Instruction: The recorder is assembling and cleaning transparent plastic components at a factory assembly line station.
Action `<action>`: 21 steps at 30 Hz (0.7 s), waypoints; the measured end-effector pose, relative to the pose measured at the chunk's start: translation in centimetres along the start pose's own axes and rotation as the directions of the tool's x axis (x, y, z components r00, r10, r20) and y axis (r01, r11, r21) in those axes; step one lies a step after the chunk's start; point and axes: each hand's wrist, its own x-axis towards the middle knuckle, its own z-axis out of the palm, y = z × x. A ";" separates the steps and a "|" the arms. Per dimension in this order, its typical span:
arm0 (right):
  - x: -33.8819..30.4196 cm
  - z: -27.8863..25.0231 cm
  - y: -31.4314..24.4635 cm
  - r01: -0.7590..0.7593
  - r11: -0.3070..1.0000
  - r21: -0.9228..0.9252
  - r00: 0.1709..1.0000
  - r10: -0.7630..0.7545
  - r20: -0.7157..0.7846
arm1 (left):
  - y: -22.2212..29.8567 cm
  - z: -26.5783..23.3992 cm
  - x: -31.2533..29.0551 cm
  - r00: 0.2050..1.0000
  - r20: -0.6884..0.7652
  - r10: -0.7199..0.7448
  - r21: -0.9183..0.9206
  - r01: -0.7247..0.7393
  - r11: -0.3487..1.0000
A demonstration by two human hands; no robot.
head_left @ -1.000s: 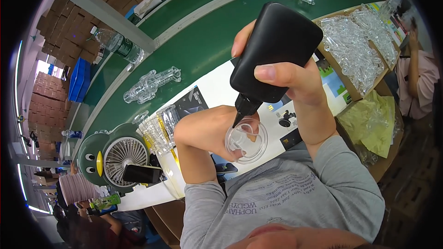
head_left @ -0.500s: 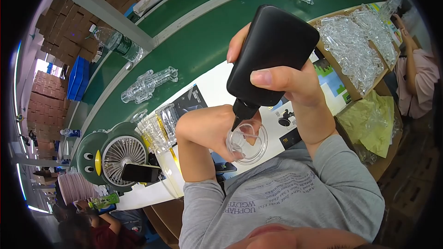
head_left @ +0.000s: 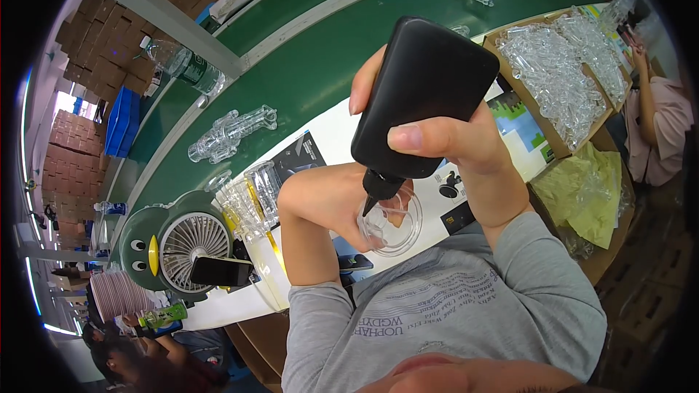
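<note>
My right hand is wrapped round a black squeeze bottle tipped downward, its thumb across the near side. The bottle's narrow black nozzle points into a clear plastic part with a round rim. Closed round that part is my left hand, whose fingers are partly seen through the clear plastic. Whether the nozzle tip touches the part, or any liquid comes out, I cannot tell. Left of my left wrist stand several clear plastic tubes in a cluster on the white tabletop.
A green conveyor belt runs behind the table, carrying clear assemblies. At right is a cardboard box of clear parts, near yellow paper. A green fan and a phone are at left. Other people sit at both sides.
The black bottle and its nozzle have shifted slightly down and left. Clear assemblies on the belt have slid a little left, and another clear piece now shows behind the bottle.
</note>
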 end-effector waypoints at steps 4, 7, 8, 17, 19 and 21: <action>-0.1 0.2 0.2 0.012 1.000 0.003 1.000 -0.012 0.015 | -0.1 -0.1 -0.1 0.999 0.036 0.027 -0.057 -0.025 0.998; 0.0 0.2 0.2 0.039 0.999 0.005 0.999 -0.039 0.032 | -0.4 -0.5 0.0 0.995 0.095 -0.013 -0.024 0.015 1.000; 0.0 0.2 0.3 0.039 0.999 0.004 0.999 -0.039 0.031 | -0.2 -0.2 -0.1 0.995 0.095 -0.012 -0.025 0.015 1.000; -0.2 0.9 0.2 -0.016 1.000 0.003 0.997 0.016 0.073 | -0.5 -0.7 -0.5 0.991 0.130 0.036 -0.086 -0.025 0.996; -0.4 0.7 0.1 -0.023 1.000 -0.018 0.997 0.025 0.078 | -0.2 -0.8 0.0 0.983 0.182 -0.030 -0.134 0.055 0.989; -0.5 0.6 0.2 -0.021 0.999 -0.032 0.996 0.024 0.083 | 0.4 -0.9 0.3 0.982 0.187 -0.021 -0.111 0.043 0.993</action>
